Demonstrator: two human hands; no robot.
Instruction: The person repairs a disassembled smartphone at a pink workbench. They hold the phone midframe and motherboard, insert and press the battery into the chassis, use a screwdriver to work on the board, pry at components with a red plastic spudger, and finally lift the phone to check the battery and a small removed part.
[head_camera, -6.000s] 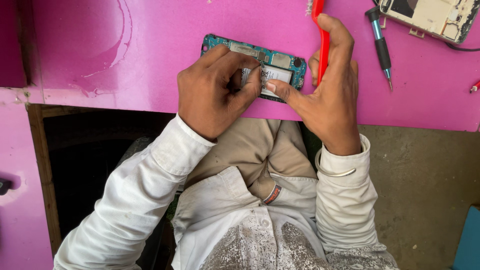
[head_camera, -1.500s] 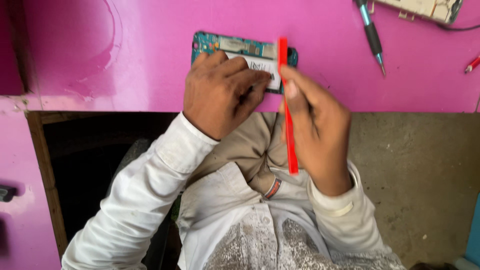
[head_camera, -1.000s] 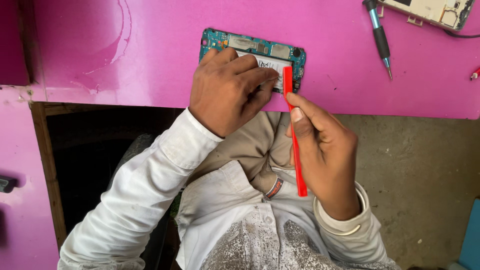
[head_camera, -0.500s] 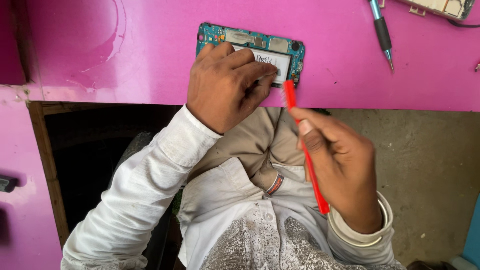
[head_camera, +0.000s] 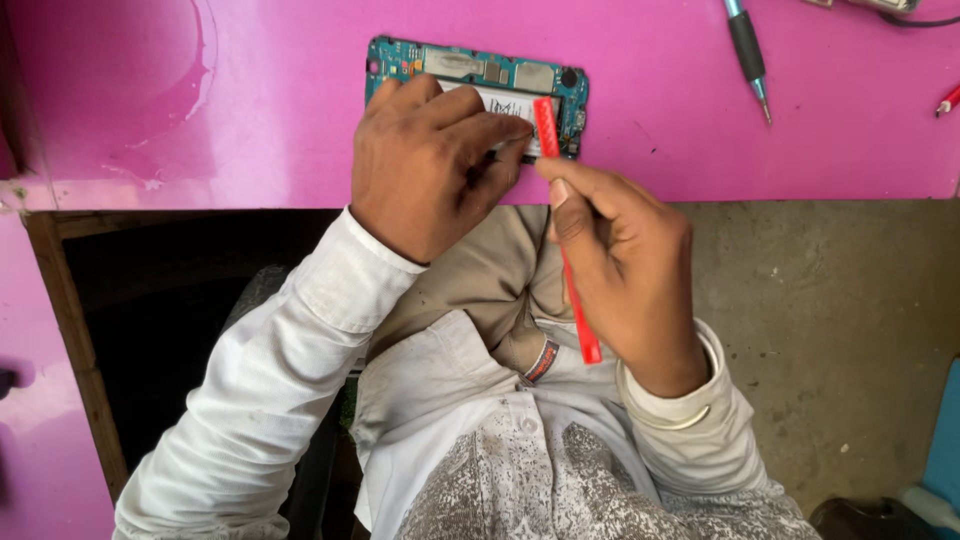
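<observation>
At top centre of the frame, my left hand (head_camera: 430, 160) pins the opened phone (head_camera: 480, 85) to the desk (head_camera: 250, 100); my right hand (head_camera: 625, 265) grips a red pry stick (head_camera: 562, 220), tip at the battery edge. Prying step; next needs gentle leverage.

The person wears a white long-sleeved shirt (head_camera: 300, 350) with buttoned cuffs, grey-speckled down the front, and tan trousers (head_camera: 480, 270). Both hands are bare.

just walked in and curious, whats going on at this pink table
A person is working on an opened phone lying on the pink table. The left hand presses down on it, while the right hand holds a red pry tool with its tip at the phone's white battery. A screwdriver lies off to the side.
</observation>
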